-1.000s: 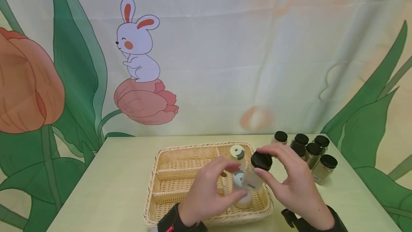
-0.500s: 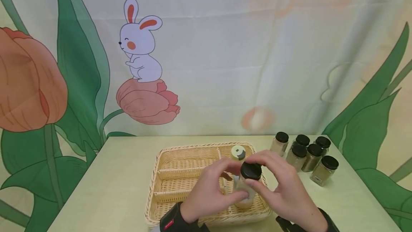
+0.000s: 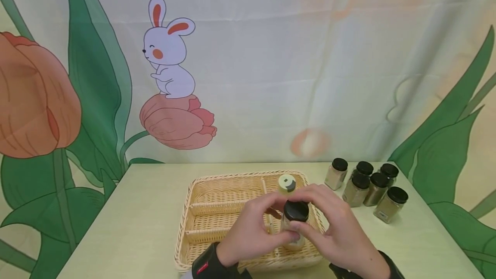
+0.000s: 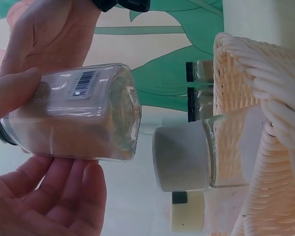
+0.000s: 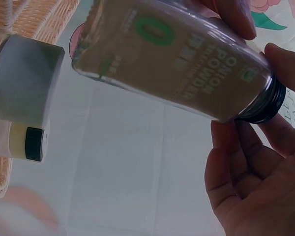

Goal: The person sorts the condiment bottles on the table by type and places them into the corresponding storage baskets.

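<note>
A staged tabletop set, not a lived-in room: a cartoon rabbit-and-tulip backdrop (image 3: 170, 76) hangs at twelve o'clock behind a pale green table (image 3: 147, 210), spice jars (image 3: 368, 186) grouped at two o'clock.

— What do you have in your hands there?
— You hold a glass jar (image 4: 73, 113) of pale powder between your left hand (image 4: 44, 196) and right hand (image 4: 49, 34) (barcode label facing up), its base just beside a white-capped jar (image 4: 184, 155) lying in the wicker basket (image 4: 265, 98).
— Anything behind?
— Two black-lidded jars (image 4: 199, 88).
</note>
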The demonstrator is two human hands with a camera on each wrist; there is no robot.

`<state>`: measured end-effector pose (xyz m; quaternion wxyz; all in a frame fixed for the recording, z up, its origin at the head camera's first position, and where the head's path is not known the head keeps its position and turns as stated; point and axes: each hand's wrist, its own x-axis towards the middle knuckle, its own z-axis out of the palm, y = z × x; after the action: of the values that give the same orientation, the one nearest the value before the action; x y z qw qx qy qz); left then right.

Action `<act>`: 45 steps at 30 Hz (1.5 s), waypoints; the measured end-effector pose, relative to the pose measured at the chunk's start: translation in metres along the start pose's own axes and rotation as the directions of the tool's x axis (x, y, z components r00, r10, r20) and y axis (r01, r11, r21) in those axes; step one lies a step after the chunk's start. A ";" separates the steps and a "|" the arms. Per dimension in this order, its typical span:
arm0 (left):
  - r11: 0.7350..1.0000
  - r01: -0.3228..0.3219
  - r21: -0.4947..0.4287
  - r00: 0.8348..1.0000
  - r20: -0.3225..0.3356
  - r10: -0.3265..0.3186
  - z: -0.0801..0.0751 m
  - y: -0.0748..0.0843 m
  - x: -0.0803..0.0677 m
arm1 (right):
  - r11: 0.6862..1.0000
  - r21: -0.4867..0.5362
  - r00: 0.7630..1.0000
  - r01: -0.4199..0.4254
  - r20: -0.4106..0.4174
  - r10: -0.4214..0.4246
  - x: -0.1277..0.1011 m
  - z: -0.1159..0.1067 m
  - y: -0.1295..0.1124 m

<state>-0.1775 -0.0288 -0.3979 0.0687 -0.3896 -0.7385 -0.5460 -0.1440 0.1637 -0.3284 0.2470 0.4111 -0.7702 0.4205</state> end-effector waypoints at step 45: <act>0.990 0.083 0.116 0.996 0.019 -0.086 -0.037 -0.013 -0.008 | 0.999 -0.038 0.998 -0.036 0.058 0.039 -0.017 0.002 0.044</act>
<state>-0.1921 -0.0658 -0.3977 0.0589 -0.3599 -0.7855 -0.5000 -0.1720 0.1827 -0.3615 0.2238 0.4041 -0.7922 0.3987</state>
